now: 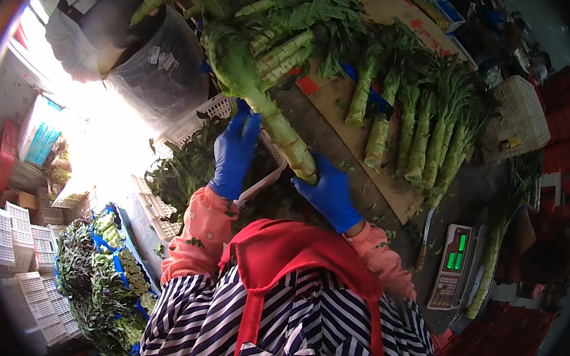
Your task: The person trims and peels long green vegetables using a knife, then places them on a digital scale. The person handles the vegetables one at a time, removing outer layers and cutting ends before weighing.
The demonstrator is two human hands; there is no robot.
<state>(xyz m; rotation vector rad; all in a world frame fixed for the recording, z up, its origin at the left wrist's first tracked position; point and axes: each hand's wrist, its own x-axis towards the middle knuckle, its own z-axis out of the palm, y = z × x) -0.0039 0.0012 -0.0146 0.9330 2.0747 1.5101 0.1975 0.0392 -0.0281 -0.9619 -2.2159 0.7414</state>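
My right hand, in a blue glove, grips the cut base of a celtuce stalk. The stalk slants up and left in front of me, its leafy top blurred. Just left of the stalk is my left hand, also gloved in blue, its fingers raised beside the lower leaves. A small bit of green shows at those fingertips; whether they pinch a leaf is unclear. Beneath my left hand, a white plastic crate holds loose dark leaves.
Trimmed celtuce stalks lie in a row on cardboard; more are heaped beyond. A knife and a lit digital scale are at right, with another stalk by the scale. Another person stands at upper left.
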